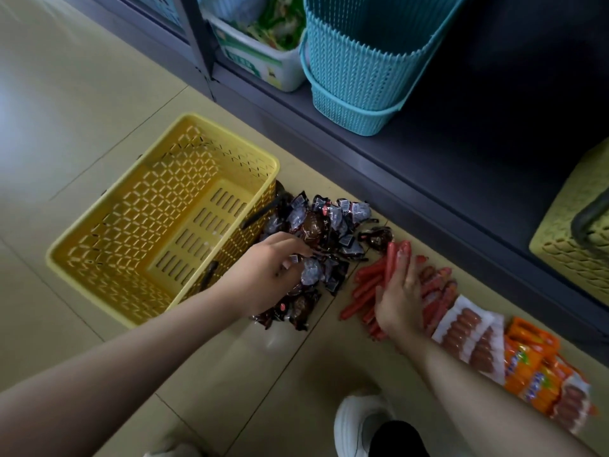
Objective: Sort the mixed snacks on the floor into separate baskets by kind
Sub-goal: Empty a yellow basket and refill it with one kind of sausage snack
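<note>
A pile of dark, shiny wrapped snacks [333,232] lies on the floor beside a yellow basket [99,232] with nothing in it. My left hand [267,272] reaches into that pile, its fingers curled around a few dark packets [309,270]. Right of it lies a row of thin red sausage sticks [365,285]. My right hand [400,295] holds a small bunch of these sticks upright against its palm. Further right lie white-packed sausages [468,334] and orange sausage packs [534,367].
A grey shelf unit [428,179] runs along the back, carrying a teal woven basket [365,61], a white tub of green-white packets [263,54] and an olive basket [580,232]. My white shoe [359,423] stands near the bottom edge. Tiled floor extends to the left.
</note>
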{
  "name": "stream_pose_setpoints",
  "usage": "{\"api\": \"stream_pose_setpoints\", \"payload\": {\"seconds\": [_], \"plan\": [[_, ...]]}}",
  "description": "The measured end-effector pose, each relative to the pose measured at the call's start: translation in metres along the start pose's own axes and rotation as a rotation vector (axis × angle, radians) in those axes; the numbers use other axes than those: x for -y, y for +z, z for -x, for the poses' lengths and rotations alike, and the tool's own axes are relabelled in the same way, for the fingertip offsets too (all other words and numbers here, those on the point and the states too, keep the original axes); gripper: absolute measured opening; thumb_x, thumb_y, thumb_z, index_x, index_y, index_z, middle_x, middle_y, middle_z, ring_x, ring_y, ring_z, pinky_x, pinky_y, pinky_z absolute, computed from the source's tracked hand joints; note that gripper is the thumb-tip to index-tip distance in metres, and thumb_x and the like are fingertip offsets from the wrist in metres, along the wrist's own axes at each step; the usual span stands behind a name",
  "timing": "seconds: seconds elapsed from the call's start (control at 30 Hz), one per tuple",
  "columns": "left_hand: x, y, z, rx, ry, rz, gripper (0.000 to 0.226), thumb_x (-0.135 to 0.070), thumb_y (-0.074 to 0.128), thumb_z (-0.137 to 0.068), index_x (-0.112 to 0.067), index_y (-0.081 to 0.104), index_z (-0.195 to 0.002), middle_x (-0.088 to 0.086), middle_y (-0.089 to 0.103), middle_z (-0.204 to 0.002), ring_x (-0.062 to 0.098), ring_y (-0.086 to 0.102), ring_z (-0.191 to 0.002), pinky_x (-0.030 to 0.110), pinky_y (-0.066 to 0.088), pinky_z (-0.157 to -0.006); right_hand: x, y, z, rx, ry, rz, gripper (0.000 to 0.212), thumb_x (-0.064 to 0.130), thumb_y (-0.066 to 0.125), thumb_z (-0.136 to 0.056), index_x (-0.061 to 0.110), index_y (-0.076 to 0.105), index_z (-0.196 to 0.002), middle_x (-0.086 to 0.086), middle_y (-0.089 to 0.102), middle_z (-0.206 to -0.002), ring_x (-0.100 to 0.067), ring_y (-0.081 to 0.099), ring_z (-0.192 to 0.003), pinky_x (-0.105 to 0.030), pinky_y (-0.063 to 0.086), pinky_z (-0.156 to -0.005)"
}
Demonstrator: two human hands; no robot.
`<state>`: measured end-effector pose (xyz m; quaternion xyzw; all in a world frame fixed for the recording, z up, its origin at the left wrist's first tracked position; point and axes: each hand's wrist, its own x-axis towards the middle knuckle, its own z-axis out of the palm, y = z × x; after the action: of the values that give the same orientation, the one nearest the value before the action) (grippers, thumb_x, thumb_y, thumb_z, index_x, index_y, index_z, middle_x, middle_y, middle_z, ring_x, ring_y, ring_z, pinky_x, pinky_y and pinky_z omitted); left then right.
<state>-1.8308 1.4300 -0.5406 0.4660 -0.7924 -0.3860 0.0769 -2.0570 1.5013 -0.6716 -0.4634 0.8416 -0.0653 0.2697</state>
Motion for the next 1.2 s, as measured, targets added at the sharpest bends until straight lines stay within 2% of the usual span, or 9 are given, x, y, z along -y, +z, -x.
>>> {"api": "stream_pose_setpoints", "payload": {"seconds": [0.27,0.37,0.43,0.53,0.7,0.8,0.9,1.0,1.2], "plan": [[0.011,-0.011,0.031,-0.040,-0.027,0.002,0.026,-0.015,0.048,-0.094,-0.021,0.058,-0.117,-0.008,0.052,-0.120,0.004,0.055,-0.096,0.008,0.043,-0.080,0.023,-0.014,0.004,0.104,0.103,0.038,0.078,0.027,0.044,-0.096,0.012,-0.013,-0.148,-0.010,-0.014,-0.157,-0.032,-0.001,-0.145,-0.043,0.010,-0.118],[0.013,-0.025,0.042,-0.112,-0.003,0.001,0.026,-0.011,0.049,-0.092,-0.018,0.060,-0.115,-0.009,0.053,-0.116,0.003,0.055,-0.094,0.001,0.041,-0.076,0.061,-0.033,0.013,-0.010,-0.186,-0.065,0.067,0.023,0.051,-0.093,0.010,0.015,-0.148,-0.010,0.013,-0.156,-0.026,0.018,-0.142,-0.037,0.017,-0.117],[0.016,-0.037,0.051,-0.179,-0.017,0.018,0.026,-0.011,0.049,-0.092,-0.019,0.060,-0.114,-0.012,0.052,-0.113,0.000,0.055,-0.093,0.001,0.041,-0.077,0.104,-0.043,0.022,0.177,-0.276,-0.260,0.053,0.021,0.049,-0.095,0.012,0.028,-0.143,-0.005,0.036,-0.146,-0.019,0.044,-0.124,-0.032,0.037,-0.104],[0.025,-0.055,0.064,-0.282,-0.085,0.057,0.024,-0.012,0.050,-0.092,-0.021,0.059,-0.113,-0.012,0.054,-0.112,0.006,0.057,-0.094,0.013,0.046,-0.083,0.165,-0.045,0.037,0.454,-0.165,-0.557,0.049,0.023,0.046,-0.097,0.014,0.029,-0.142,-0.002,0.050,-0.129,-0.017,0.057,-0.094,-0.036,0.050,-0.080],[0.058,-0.084,0.094,-0.471,-0.187,0.042,0.024,-0.011,0.052,-0.091,-0.019,0.059,-0.113,-0.008,0.053,-0.111,0.008,0.055,-0.096,0.008,0.041,-0.077,0.237,-0.026,0.045,0.522,0.165,-0.825,0.056,0.030,0.055,-0.093,0.020,0.025,-0.140,-0.005,0.043,-0.122,-0.023,0.057,-0.101,-0.034,0.058,-0.069],[0.084,-0.090,0.114,-0.522,-0.316,-0.017,0.034,-0.013,0.053,-0.090,-0.015,0.053,-0.124,0.002,0.050,-0.127,0.018,0.048,-0.115,0.029,0.044,-0.093,0.260,-0.012,0.044,0.554,0.302,-0.858,0.048,0.026,0.061,-0.090,0.015,0.033,-0.127,-0.009,0.048,-0.122,-0.026,0.059,-0.098,-0.032,0.055,-0.053],[0.112,-0.086,0.130,-0.620,-0.585,-0.108,0.067,-0.020,0.058,-0.087,-0.008,0.025,-0.144,0.012,0.027,-0.149,0.028,0.020,-0.139,0.041,0.019,-0.113,0.267,0.000,0.043,0.499,0.316,-0.863,0.036,0.009,0.054,-0.089,0.010,0.043,-0.123,-0.014,0.053,-0.121,-0.027,0.060,-0.096,-0.029,0.055,-0.052],[0.123,-0.084,0.142,-0.691,-0.814,0.321,0.093,-0.029,0.067,-0.082,-0.012,0.004,-0.148,0.009,0.019,-0.153,0.026,0.019,-0.141,0.045,0.021,-0.114,0.271,-0.010,0.051,0.417,0.263,-0.869,0.024,0.003,0.050,-0.090,0.009,0.042,-0.112,-0.008,0.052,-0.102,-0.019,0.056,-0.081,-0.028,0.052,-0.056],[0.108,-0.086,0.133,-0.566,-0.624,1.147,0.057,-0.028,0.066,-0.080,-0.024,0.037,-0.129,0.003,0.063,-0.112,0.024,0.063,-0.102,0.037,0.052,-0.078,0.264,-0.066,0.059,0.307,0.078,-0.810,0.026,0.006,0.056,-0.084,0.009,0.044,-0.107,-0.009,0.052,-0.102,-0.018,0.056,-0.081,-0.026,0.053,-0.057]]}}
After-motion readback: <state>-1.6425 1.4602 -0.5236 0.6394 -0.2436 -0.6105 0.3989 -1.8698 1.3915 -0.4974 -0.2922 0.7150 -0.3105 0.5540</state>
